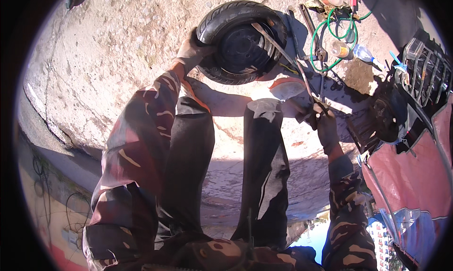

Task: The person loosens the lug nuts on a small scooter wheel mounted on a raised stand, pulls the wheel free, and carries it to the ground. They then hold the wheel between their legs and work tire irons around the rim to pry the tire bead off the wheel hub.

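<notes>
Left hand (191, 54) is gripping the near-left edge of a black rubber-tyred wheel with a dark round hub (238, 46) on the rough, sandy-grey ground (118, 44), presumably to steady it. Right hand's (326, 127) grip looks closed round the low end of a long rusty metal bar (278, 47), its tip over the wheel, likely for leverage.

A looped green hose (312, 46) lies near a bottle (363, 52).
</notes>
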A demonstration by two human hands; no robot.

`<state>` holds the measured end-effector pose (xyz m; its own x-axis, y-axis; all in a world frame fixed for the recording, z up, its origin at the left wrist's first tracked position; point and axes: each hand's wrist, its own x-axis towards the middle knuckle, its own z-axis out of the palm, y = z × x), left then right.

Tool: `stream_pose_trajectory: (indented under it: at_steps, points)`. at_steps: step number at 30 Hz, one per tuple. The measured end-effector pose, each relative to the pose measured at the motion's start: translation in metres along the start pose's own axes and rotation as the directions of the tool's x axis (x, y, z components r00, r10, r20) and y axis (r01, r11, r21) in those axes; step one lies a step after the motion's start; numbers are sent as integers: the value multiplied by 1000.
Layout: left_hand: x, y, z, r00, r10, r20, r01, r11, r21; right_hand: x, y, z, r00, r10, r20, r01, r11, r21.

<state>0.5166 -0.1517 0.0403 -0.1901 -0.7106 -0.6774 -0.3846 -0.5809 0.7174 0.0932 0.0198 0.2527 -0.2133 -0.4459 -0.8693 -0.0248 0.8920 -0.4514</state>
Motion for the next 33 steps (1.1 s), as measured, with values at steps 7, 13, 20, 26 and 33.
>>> stream_pose_trajectory:
  at_steps: [7, 13, 20, 26, 33]
  points:
    - [115, 116, 5, 952, 254, 171, -282, 945, 166, -99, 17, 28, 995, -9, -102, 20, 994, 108]
    - [99, 128, -28, 941, 335, 42, -337, 925, 175, -184, 23, 77, 973, 183, -142, -135, 946, 295]
    - [-31, 39, -88, 987, -116, 111, 123, 991, -60, -226, -47, 97, 967, 246, -70, -241, 968, 75]
    - [-92, -30, -113, 959, -284, 17, 282, 943, -177, -170, -133, 88, 996, 2, 87, 15, 979, -203]
    - [-98, -36, -87, 952, -288, -104, 201, 843, -498, -70, -229, 98, 961, 67, 268, 46, 918, -393]
